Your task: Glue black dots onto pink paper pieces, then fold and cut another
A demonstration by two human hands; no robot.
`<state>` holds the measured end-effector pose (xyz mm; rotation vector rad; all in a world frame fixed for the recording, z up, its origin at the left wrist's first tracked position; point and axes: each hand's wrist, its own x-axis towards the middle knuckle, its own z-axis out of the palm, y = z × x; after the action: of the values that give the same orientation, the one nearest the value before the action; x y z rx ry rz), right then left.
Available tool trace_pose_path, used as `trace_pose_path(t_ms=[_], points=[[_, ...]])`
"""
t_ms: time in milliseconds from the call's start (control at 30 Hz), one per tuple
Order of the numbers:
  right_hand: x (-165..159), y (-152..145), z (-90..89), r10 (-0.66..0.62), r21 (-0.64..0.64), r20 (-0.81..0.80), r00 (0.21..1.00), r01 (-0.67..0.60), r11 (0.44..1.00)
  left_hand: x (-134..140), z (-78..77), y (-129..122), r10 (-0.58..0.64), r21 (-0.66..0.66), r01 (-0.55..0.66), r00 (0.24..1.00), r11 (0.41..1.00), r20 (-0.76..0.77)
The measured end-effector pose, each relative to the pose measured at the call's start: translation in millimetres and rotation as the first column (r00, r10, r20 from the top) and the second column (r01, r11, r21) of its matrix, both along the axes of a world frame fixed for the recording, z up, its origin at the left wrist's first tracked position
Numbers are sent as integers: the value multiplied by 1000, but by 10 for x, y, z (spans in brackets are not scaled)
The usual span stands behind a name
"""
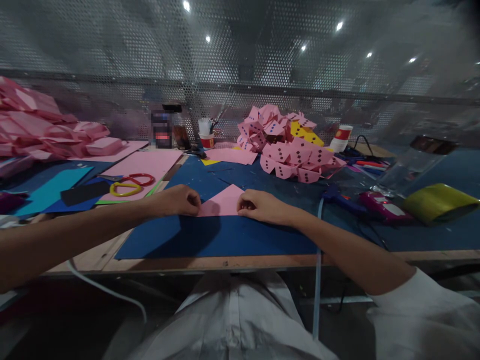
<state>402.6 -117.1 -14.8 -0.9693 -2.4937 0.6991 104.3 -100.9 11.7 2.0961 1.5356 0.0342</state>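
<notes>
Pink paper (223, 204) folded to a point, held at both lower corners – a skewed crease looks like the main risk.
If the left hand (183, 201) and right hand (262, 206) pulled unevenly, the layers could slip and the crease run off line; too hard a pinch might dent the thin corners. Both hands are curled, each appearing to grip its own corner between thumb and fingers. The paper lies on the blue mat (225, 237), nearer its near-left corner than its near-right one, base roughly along the near edge, peak toward the far edge. It looks plain, matte and flat – a low triangle, its ends partly hidden by the fingers.
</notes>
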Motion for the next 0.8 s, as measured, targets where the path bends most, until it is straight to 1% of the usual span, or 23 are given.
trace_pose_path(t_ms=[133, 333, 433, 600, 800], points=[[-2, -12, 17, -6, -3, 11, 1000, 6, 1000, -32, 3, 11, -10, -5, 10, 1000, 1000, 12], [-2, -7, 11, -3, -1, 6, 1000, 3, 1000, -50, 43, -84, -35, 8, 34, 999, 999, 32], [-2, -15, 17, -4, 0, 5, 1000, 4, 1000, -79, 22, -83, -35, -1, 35, 998, 999, 45], [-6, -35, 38, -12, -11, 5, 1000, 12, 1000, -157, -34, -8, -27, -39, 30, 998, 999, 62], [-3, -15, 20, -3, -5, 1, 1000, 3, 1000, -215, -69, 29, -5, -57, 9, 998, 998, 63]])
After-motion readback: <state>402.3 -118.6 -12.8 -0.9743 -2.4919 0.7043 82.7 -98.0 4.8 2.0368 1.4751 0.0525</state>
